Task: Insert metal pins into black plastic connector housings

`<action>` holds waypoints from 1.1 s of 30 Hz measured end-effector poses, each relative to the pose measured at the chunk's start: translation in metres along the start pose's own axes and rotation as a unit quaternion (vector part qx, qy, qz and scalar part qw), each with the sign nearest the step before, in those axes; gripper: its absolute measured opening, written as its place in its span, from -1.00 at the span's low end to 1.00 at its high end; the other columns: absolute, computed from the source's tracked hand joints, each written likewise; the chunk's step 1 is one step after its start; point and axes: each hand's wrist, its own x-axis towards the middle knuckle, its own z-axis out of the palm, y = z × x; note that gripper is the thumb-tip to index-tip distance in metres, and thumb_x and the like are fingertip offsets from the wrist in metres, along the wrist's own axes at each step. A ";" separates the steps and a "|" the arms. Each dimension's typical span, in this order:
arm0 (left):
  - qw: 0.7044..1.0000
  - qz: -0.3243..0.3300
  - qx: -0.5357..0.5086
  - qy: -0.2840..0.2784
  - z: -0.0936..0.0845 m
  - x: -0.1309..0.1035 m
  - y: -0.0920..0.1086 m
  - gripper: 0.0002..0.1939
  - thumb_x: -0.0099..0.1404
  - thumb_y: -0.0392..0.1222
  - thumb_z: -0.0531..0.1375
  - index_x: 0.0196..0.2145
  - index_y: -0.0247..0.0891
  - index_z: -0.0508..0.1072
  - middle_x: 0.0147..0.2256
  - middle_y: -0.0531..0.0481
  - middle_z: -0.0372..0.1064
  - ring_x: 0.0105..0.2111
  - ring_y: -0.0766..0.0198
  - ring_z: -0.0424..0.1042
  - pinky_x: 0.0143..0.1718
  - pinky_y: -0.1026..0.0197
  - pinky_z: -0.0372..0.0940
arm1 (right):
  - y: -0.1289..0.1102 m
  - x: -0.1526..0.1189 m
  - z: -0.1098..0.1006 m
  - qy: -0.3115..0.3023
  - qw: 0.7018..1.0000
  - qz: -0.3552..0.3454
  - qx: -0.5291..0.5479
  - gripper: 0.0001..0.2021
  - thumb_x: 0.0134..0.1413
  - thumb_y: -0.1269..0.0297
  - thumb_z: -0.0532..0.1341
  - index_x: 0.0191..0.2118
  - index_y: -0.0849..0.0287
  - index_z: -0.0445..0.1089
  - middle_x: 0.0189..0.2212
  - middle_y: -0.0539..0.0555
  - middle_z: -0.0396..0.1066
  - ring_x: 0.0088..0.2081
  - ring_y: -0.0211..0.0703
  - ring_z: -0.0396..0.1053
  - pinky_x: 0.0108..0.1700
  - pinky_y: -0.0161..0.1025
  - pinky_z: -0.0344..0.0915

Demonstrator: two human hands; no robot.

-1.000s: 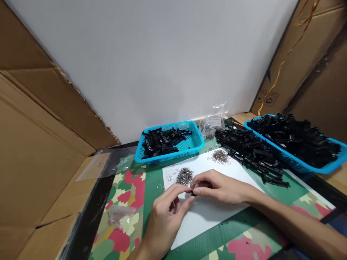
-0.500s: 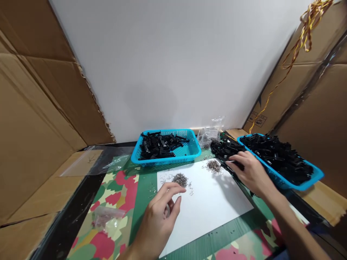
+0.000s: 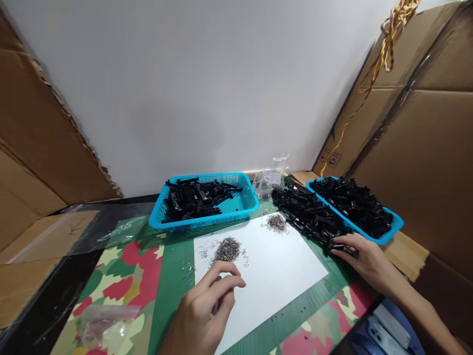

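Observation:
My left hand [image 3: 207, 305] hovers over the near left part of a white sheet [image 3: 273, 276], its bent fingers apart from the thumb and no object visible in it. Just beyond its fingertips lies a heap of small silvery metal pieces [image 3: 227, 249]. At the near end of a long pile of black plastic parts [image 3: 310, 212], my right hand [image 3: 364, 256] has its thumb and fingers closed around a black plastic part [image 3: 337, 246], partly hidden by the fingers. A second, smaller heap of metal pieces [image 3: 277, 223] rests near the sheet's far corner.
A blue basket [image 3: 207, 224] with black parts stands at the back, and another full blue basket [image 3: 395, 224] at the right. Clear plastic bags [image 3: 271, 182] lean against the white wall. Cardboard [image 3: 417, 148] rises on both sides. A phone [image 3: 382, 333] is at the lower right.
My right hand has moved from the far part of the black pile to its near end and closed on a part. My left hand has come slightly nearer. The view has swung right.

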 end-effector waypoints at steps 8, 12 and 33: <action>0.997 0.058 0.042 -0.026 0.001 -0.002 0.006 -0.69 0.50 -0.41 0.04 -0.12 -0.13 0.54 -0.09 -0.03 0.50 -0.51 0.36 0.41 -0.47 0.28 0.30 | -0.054 0.026 -0.014 0.036 0.997 -0.033 0.052 -0.61 0.38 -0.12 0.25 -0.21 0.10 0.61 -0.46 0.03 0.37 -0.48 -0.15 0.26 -0.41 -0.21 0.22; 0.995 0.076 0.056 -0.035 0.001 -0.003 0.007 -0.65 0.46 -0.45 0.01 -0.12 -0.15 0.54 -0.13 -0.04 0.51 -0.49 0.33 0.44 -0.42 0.26 0.31 | -0.118 0.066 0.009 -0.048 0.990 -0.081 0.105 -0.62 0.48 -0.02 0.16 -0.15 0.15 0.60 -0.51 -0.03 0.28 -0.46 -0.20 0.19 -0.40 -0.26 0.09; 0.995 0.058 0.078 -0.019 0.005 -0.018 0.012 -0.65 0.26 -0.50 0.13 -0.15 -0.14 0.57 -0.09 0.06 0.59 -0.48 0.31 0.50 -0.42 0.21 0.25 | -0.272 0.211 0.146 -0.266 0.920 -0.276 0.086 -0.82 0.22 0.24 0.46 -0.22 0.25 0.56 -0.47 -0.07 0.38 -0.46 -0.29 0.29 -0.37 -0.29 0.25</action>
